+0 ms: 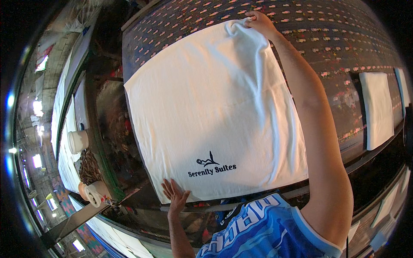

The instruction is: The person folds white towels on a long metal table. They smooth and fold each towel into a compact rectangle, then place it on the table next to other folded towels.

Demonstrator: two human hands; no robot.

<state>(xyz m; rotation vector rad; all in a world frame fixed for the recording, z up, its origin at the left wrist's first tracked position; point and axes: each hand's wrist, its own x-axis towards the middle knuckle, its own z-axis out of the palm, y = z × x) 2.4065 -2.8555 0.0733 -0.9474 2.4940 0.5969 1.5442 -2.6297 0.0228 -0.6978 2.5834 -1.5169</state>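
A white towel [193, 107] lies spread over the patterned table in front of me, with a dark printed emblem and lettering near its near edge. My left hand [174, 195] rests flat with fingers apart on the towel's near left corner. Stretched far forward, my right hand [260, 25] has its fingers closed on the far right corner. Creases run from that corner down the towel's right side, while the left part lies mostly smooth.
Dark table covering [318, 47] with rows of small printed marks extends far and right. A folded white cloth [377, 109] lies at the right. To the left, beyond a gap, white tubs [78, 142] stand by a green-edged frame [105, 167] and another table with white cloth.
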